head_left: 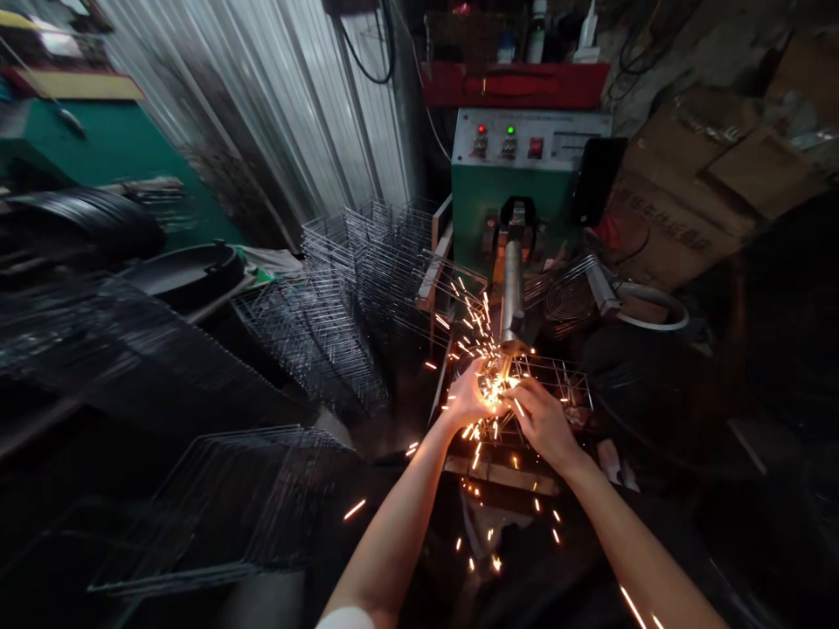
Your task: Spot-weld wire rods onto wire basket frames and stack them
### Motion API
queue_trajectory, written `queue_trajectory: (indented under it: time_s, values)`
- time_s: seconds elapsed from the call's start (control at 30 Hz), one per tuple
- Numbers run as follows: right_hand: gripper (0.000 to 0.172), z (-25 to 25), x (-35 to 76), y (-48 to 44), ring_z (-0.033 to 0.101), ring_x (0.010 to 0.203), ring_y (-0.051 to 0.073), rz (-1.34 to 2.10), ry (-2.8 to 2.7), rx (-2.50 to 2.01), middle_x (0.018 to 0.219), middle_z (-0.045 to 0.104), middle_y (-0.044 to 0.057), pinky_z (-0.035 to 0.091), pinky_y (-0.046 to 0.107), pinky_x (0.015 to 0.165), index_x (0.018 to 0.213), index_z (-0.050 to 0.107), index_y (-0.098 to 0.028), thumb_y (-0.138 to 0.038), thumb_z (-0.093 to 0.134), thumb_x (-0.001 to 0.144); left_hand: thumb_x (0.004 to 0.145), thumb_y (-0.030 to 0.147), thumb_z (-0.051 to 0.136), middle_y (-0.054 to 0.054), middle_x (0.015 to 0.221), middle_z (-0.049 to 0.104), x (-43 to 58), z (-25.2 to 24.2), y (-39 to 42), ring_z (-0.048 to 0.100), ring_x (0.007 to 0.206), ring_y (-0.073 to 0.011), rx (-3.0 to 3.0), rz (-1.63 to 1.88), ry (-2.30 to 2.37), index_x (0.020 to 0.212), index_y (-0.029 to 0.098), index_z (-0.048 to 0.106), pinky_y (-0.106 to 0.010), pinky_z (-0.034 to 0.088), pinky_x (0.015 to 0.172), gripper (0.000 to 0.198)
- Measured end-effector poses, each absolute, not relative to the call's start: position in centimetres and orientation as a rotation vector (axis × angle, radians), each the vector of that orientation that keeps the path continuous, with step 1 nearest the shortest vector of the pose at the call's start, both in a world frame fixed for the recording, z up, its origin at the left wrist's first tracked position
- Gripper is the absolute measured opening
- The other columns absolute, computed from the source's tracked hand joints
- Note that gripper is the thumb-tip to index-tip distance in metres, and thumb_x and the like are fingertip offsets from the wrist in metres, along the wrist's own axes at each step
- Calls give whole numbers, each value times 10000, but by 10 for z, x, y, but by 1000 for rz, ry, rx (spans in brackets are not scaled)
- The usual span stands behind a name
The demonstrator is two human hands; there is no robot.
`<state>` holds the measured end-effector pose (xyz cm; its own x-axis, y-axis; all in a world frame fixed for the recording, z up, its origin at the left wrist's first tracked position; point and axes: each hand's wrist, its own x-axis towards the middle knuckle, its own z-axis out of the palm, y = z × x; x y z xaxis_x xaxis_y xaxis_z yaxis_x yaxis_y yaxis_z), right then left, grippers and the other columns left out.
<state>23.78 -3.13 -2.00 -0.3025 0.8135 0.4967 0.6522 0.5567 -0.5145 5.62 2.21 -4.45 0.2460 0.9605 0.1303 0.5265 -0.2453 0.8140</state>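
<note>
Bright sparks burst between my two hands, right under the tip of the spot welder's metal arm (pixel 513 293). My left hand (pixel 467 397) is closed at the left of the sparks, fingers curled inward. From the right, my right hand (pixel 541 419) reaches in with its fingers pinched together at the glowing point. Glare hides what the fingers hold. A wire grid (pixel 569 377) lies beneath the welder tip and stretches out past my right hand. Behind it stands the green welding machine (pixel 475 196), with red and green lights lit on its panel.
Stacks of wire racks (pixel 315 323) stand to the left of the machine. Another bent wire rack (pixel 216 489) is at lower left. A coil of black wire (pixel 85 227) lies at far left. Cardboard boxes (pixel 682 210) are piled at right, near a metal ring (pixel 678 319).
</note>
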Motion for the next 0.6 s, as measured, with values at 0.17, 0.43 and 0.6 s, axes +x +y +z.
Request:
queue_trajectory:
  time_s: [0.17,0.43,0.6]
  values:
    - [113,-16,237,-37,630,980,252,238,-1947,-1250,1038,640,83,520,399,875,1057,613,-230,-250,551,964,565,356,850,-54,1348,631,56,-39,14,613,1220,-321,1908,918,1398,1452,285,411,-427,492,1021,992]
    - [158,-17,250,-7,584,1019,275,130,-2021,-1260,1095,576,114,485,420,890,1095,592,-206,-270,584,951,517,427,889,-73,1335,639,51,-45,51,605,1232,-320,1837,916,1308,1423,255,441,-430,480,1051,1025]
    - [68,-20,258,1,551,937,274,-95,-2182,-1325,989,596,89,416,398,799,937,630,-202,-228,569,953,504,452,905,-89,1354,619,50,-51,61,571,1275,-341,1839,950,1239,1437,255,419,-469,464,1068,1070]
